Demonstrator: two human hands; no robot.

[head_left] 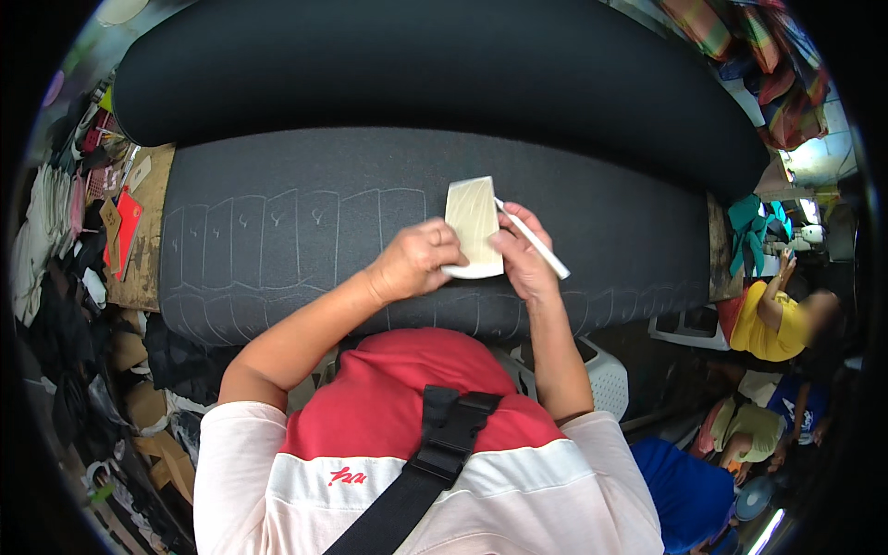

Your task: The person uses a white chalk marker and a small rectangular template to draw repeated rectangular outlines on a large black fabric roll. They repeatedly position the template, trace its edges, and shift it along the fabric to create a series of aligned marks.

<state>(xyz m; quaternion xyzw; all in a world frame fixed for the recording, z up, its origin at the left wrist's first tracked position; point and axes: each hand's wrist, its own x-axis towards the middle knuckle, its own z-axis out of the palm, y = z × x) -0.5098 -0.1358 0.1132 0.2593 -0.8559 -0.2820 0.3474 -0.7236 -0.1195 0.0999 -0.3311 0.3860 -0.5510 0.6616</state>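
My left hand [418, 259] is closed on the lower left edge of a cream-coloured pattern piece [473, 217], a flat panel with curved ends and faint streaks. Between the fingers of my right hand [524, 264] a slim white marking pen [548, 252] is held slantwise. That hand's thumb also rests at the pattern piece's right edge. Under both hands spreads dark grey cloth [370, 166], marked on the left with a row of pale outlines shaped much like the piece. A second row of outlines runs along the cloth's front edge.
A thick roll of the dark cloth [444, 69] lies across the far side. Bare wooden tabletop [143, 250] shows at the left, with a red card [127, 227] on it. Piled fabric fills the left side. A plastic stool [606, 379] and several seated people are at the right.
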